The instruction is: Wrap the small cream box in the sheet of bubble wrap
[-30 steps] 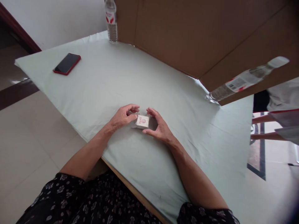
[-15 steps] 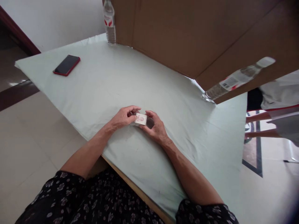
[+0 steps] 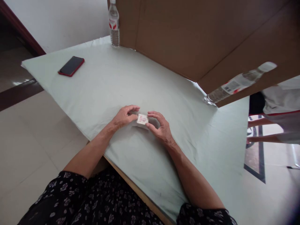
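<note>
I have the small white box (image 3: 142, 118) on the bench (image 3: 93, 90), between left hand (image 3: 125, 117) and right hand (image 3: 162, 127), fingers curved and parted at its edges; whether they pinch, I can't tell. I judge this as steadying; moving it would call for firmer contact. Its contents are hidden.

Small white block (image 3: 142, 119), boxy, roughly rectangular top. Red print on the top face: lettering toward the left, paler rounded emblem to the right of it; text too small to read. Printed face up, one plain pale side showing toward the wearer. Looks whole. Located over the pale green cloth (image 3: 138, 168), between left hand (image 3: 125, 116) and right hand (image 3: 161, 126). Left thumb at its left edge, right thumb and fingertips at its right corners; can't confirm contact, or whether the underside rests flat on the cloth.
</note>
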Demonstrator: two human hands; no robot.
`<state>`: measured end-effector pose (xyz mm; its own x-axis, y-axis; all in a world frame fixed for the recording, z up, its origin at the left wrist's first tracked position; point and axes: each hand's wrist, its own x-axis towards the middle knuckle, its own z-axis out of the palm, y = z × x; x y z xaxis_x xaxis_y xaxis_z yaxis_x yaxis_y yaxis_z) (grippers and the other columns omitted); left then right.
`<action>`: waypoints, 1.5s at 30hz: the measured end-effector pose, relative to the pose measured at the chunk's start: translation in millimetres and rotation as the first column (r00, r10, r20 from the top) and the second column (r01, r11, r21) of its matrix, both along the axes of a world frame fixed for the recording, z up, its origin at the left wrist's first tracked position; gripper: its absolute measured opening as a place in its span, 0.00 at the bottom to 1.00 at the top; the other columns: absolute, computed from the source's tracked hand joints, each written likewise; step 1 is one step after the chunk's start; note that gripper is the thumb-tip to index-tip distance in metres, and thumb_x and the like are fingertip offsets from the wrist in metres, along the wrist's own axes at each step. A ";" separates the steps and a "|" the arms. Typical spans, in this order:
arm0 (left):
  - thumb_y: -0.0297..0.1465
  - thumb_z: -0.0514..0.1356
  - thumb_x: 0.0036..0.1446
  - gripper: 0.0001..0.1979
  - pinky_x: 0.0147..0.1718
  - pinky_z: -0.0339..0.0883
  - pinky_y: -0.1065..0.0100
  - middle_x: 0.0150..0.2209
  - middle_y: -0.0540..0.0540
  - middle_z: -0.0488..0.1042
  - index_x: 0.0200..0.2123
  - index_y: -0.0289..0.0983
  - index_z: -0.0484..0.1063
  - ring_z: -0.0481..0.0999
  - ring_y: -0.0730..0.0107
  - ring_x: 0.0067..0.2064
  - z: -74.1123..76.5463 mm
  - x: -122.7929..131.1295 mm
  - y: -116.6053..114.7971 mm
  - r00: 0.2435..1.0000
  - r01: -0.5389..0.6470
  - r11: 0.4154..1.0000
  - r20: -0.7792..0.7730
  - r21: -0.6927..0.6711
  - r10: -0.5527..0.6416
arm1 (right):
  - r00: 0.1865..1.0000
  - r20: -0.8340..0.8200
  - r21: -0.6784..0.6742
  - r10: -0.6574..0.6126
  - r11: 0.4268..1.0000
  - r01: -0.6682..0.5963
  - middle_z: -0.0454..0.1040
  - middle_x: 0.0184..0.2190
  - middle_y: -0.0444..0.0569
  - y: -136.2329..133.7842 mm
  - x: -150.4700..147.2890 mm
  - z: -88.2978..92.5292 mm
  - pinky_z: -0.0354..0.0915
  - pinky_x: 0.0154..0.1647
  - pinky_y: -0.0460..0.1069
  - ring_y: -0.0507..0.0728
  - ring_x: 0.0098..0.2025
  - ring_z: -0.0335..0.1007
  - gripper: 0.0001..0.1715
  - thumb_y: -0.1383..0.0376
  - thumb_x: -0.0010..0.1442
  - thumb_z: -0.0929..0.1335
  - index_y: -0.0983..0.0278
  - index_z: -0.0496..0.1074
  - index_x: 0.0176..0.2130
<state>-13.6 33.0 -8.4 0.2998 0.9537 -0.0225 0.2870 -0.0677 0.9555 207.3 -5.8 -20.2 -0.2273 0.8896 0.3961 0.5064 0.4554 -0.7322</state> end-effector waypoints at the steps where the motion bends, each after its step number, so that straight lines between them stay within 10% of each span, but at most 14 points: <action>1: 0.33 0.62 0.50 0.27 0.55 0.68 0.55 0.54 0.38 0.76 0.54 0.35 0.74 0.75 0.55 0.54 0.0 -0.1 -0.6 0.999 0.043 0.999 -0.019 0.002 -0.043 | 0.999 0.033 0.018 0.002 1.000 -0.003 0.77 0.54 0.53 0.5 -0.2 0.6 0.63 0.62 0.64 0.64 0.58 0.72 0.16 0.53 0.61 0.70 0.55 0.74 0.48; 19: 0.38 0.63 0.50 0.39 0.59 0.62 0.50 0.53 0.38 0.73 0.66 0.38 0.63 0.69 0.49 0.58 -0.5 -0.6 -1.1 0.957 0.218 0.971 -0.216 0.097 -0.193 | 0.926 0.379 0.250 0.001 0.963 -0.103 0.81 0.48 0.48 15.0 -7.4 21.5 0.59 0.54 0.63 0.62 0.49 0.74 0.09 0.60 0.67 0.67 0.54 0.78 0.38; 36: 0.40 0.67 0.50 0.44 0.57 0.64 0.55 0.60 0.37 0.69 0.68 0.37 0.58 0.71 0.52 0.57 2.2 9.9 -8.1 0.980 0.199 0.976 -0.042 0.087 -0.196 | 0.987 0.145 0.092 -0.072 0.994 0.059 0.81 0.46 0.51 35.3 -15.9 38.3 0.67 0.52 0.57 0.60 0.48 0.77 0.12 0.60 0.69 0.61 0.58 0.70 0.38; 45: 0.38 0.69 0.48 0.53 0.55 0.65 0.55 0.60 0.35 0.64 0.72 0.42 0.46 0.74 0.61 0.50 -11.7 13.0 -6.0 0.968 0.195 0.981 0.157 0.022 -0.196 | 0.988 0.005 -0.041 -0.152 0.988 0.152 0.79 0.32 0.47 90.7 -4.9 38.1 0.67 0.43 0.53 0.57 0.36 0.75 0.11 0.60 0.65 0.64 0.61 0.72 0.35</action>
<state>-0.6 27.0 -20.1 0.4800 0.8761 0.0457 0.1130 -0.1134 0.9871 202.5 84.8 17.9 -0.0887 0.9294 0.3581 0.5688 0.3424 -0.7478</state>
